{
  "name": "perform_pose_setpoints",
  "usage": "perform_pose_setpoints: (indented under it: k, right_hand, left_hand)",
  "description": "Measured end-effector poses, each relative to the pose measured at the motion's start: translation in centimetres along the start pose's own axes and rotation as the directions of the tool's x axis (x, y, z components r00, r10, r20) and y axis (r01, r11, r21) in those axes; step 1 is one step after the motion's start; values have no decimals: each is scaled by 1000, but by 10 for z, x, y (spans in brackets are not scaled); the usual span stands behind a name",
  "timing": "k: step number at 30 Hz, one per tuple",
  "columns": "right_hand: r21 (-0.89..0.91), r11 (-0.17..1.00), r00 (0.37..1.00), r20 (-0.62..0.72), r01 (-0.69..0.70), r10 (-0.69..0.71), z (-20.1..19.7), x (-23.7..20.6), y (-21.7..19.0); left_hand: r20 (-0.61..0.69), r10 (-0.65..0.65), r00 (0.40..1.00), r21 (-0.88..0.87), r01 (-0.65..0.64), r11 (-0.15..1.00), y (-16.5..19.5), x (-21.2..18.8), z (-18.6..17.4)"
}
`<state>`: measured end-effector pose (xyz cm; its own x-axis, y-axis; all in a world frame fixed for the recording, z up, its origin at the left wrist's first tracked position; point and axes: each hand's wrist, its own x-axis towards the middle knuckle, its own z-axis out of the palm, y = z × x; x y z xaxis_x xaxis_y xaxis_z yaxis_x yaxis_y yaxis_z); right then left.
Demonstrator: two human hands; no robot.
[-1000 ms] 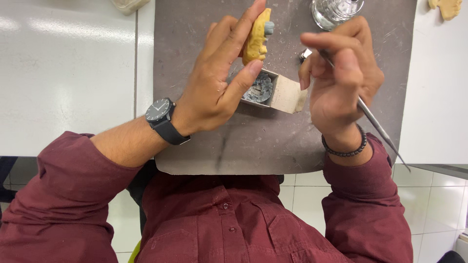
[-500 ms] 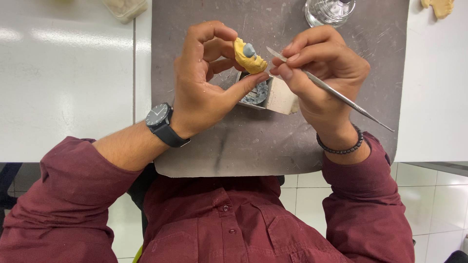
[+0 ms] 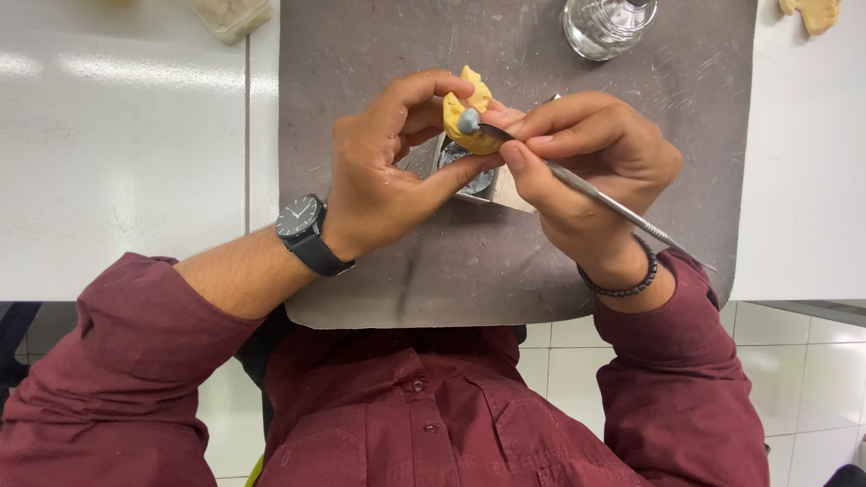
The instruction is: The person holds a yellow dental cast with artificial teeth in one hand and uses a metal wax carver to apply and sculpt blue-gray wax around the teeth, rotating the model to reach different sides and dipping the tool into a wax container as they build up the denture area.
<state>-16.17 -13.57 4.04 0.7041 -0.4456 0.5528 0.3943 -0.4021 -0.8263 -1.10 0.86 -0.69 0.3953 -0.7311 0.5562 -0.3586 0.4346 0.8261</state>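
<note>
left hand (image 3: pixel 379 180) pinches yellow model (image 3: pixel 465 122) above grey mat (image 3: pixel 361 54); right hand (image 3: pixel 586 167) grips metal tool (image 3: pixel 613 203), tip at grey blob (image 3: pixel 468 120). keep model steady, light strokes w/ tip.

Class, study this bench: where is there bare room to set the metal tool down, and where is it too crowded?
Free: the white table left of the grey mat, and the mat's near strip below both wrists. Crowded: mat centre, where the left hand holds the yellow piece and the right hand the metal tool; glass jar at the top.

Yellow cast (image 3: pixel 471 115) w/ grey blob (image 3: pixel 468 120), brown-grey mat (image 3: pixel 361 54)
</note>
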Motion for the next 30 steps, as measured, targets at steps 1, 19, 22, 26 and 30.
perform_pose_setpoints:
  k: [1,19,22,26,30]
  right_hand:
    - [-51,999,999,28,18,-16,1,-1,-1]
    - [-233,959,984,114,163,-140,5,1,-10]
    - [-230,961,984,121,155,-130,6,2,-10]
    - [-257,955,986,112,150,-125,6,2,-10]
    - [-231,960,984,122,158,-133,4,1,-7]
  left_hand:
    - [0,2,1000,-1,-2,1000,0,0,0]
    - [27,36,999,89,-38,995,0,0,2]
    - [18,36,999,103,-37,994,0,0,2]
    - [14,32,999,137,-34,990,-1,0,1]
    - [10,23,1000,125,-24,992,0,-1,2]
